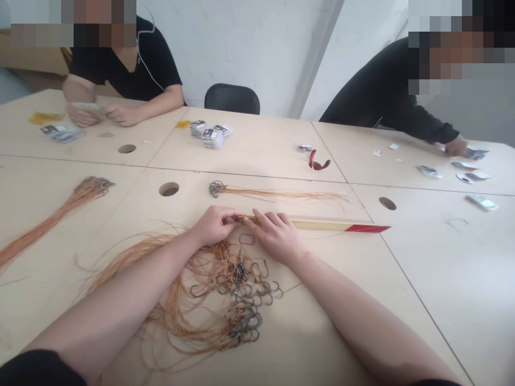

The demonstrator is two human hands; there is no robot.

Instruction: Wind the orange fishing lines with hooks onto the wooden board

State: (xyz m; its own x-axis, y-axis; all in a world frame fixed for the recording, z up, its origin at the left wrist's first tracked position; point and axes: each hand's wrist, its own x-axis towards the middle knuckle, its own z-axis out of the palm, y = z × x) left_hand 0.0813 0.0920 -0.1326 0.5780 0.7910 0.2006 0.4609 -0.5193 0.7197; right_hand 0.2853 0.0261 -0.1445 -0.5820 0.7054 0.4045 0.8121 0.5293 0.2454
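Note:
My left hand [217, 224] pinches at the left end of a long flat wooden strip [317, 224] with a red slanted tip; what its fingertips hold is too small to name. My right hand [279, 233] lies over the strip just right of it, fingers bent together against the wood. A thin line runs along the strip. Below my hands spreads a loose pile of dark metal hooks [245, 316] on orange cords [173, 311]. A bundle of corded hooks [277, 193] lies straight beyond the strip. A small red-bordered label [247, 239] sits between my wrists.
Another corded bundle [56, 214] lies at left. Stacked small packs [211, 135], red-handled pliers [319, 162] in a table hole and flat packs at right are farther off. Two people in black work across the table [257, 161], an empty black chair [232, 99] between them.

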